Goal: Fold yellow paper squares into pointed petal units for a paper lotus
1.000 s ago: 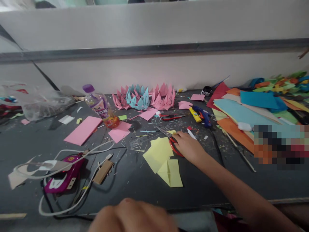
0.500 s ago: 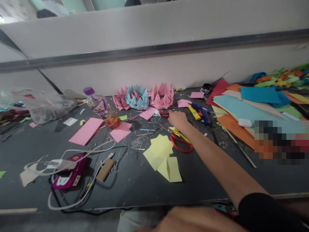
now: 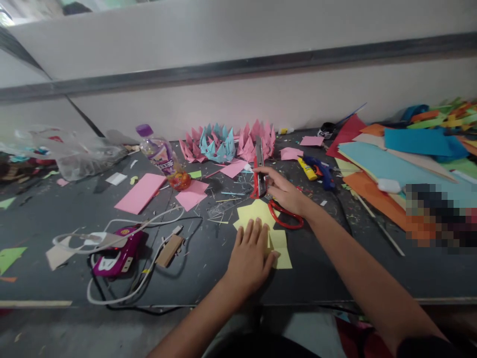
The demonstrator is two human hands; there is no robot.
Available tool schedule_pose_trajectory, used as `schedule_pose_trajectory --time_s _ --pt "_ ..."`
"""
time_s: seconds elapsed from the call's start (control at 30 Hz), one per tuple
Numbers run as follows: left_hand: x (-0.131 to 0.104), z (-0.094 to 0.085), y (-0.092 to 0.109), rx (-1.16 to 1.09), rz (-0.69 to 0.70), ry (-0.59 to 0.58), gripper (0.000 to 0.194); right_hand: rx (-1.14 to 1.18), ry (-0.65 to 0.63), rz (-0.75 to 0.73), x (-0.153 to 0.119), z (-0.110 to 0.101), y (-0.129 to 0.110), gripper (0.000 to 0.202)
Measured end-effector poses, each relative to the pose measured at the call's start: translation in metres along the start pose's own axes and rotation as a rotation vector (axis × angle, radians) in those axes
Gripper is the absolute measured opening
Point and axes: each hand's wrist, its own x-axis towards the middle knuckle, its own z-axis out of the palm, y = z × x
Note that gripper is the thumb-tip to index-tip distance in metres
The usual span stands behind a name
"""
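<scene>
My left hand [image 3: 248,256] lies flat with its fingers stretched out over the yellow paper pieces [image 3: 282,248]. Some of the paper is hidden beneath it. In my right hand [image 3: 288,191] is a red and silver stapler [image 3: 260,171], raised on end above the table, with its jaws pointing away from me. Just under my right wrist lie scissors with a red handle [image 3: 286,221], their blades hidden from view. Folded paper crowns, one blue [image 3: 218,145] and others pink [image 3: 244,141], stand behind the stapler.
A drink bottle [image 3: 162,156] leans at the left by a pink paper sheet [image 3: 139,193]. Nearer are a purple device [image 3: 119,258] and white cable [image 3: 89,286]. A blue glue gun [image 3: 325,171] lies right, before stacked coloured paper [image 3: 395,166]. Paper scraps litter the dark table [image 3: 208,271].
My right hand has picked up the stapler from among the scraps and drawn it back. My left hand has come up from the lower edge onto the yellow paper. The view has shifted slightly.
</scene>
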Motion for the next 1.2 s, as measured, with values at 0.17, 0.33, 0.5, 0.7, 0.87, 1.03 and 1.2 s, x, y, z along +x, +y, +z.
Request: schedule_pose_trajectory --time_s 0.17,0.33,0.5,0.7,0.87,1.03,1.2 --pt "0.003 -0.025 -0.041 -0.185 0.156 0.175 0.037 -0.017 -0.004 0.084 -0.005 0.000 -0.011 0.016" --pt "0.012 -0.049 -0.127 -0.125 0.077 0.214 0.043 -0.249 -0.059 0.152 -0.024 -0.011 -0.018 0.043" --pt "0.031 -0.048 -0.163 -0.172 0.097 0.159 0.041 -0.287 -0.275 0.254 -0.041 -0.006 -0.018 0.053" --pt "0.041 -0.041 -0.173 -0.316 0.138 0.269 0.020 -0.409 -0.443 0.272 -0.045 0.012 -0.016 0.044" --pt "0.038 -0.042 -0.174 -0.322 0.148 0.277 0.021 -0.497 -0.454 0.258 -0.048 0.018 -0.014 0.048" --pt "0.036 -0.043 -0.172 -0.292 0.127 0.261 0.022 -0.512 -0.475 0.248 -0.050 0.021 -0.013 0.048" --pt "0.035 -0.045 -0.171 -0.265 0.112 0.233 0.022 -0.508 -0.487 0.252 -0.051 0.024 -0.012 0.048"
